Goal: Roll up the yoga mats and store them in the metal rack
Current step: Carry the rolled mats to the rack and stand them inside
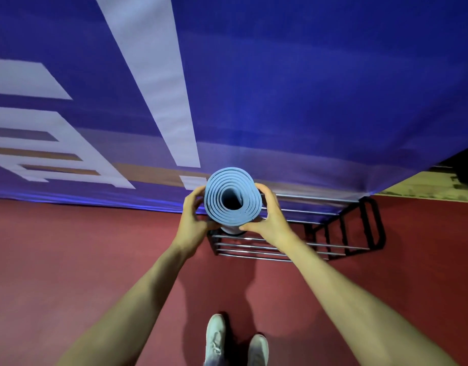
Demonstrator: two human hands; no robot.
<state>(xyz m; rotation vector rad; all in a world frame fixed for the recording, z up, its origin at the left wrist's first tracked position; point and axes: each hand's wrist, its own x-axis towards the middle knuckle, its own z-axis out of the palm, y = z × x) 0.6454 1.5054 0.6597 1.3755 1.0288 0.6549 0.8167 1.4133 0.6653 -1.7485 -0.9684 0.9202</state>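
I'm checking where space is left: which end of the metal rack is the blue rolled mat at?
The metal rack's left end: left hand and right hand hold the blue rolled mat upright there; the black dividers toward the right hold none.

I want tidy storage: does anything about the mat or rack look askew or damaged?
Nothing stands out. The rolled blue mat stands upright at the left end of the metal rack, gripped by the left hand and right hand. The roll is slightly oval, its layers even.
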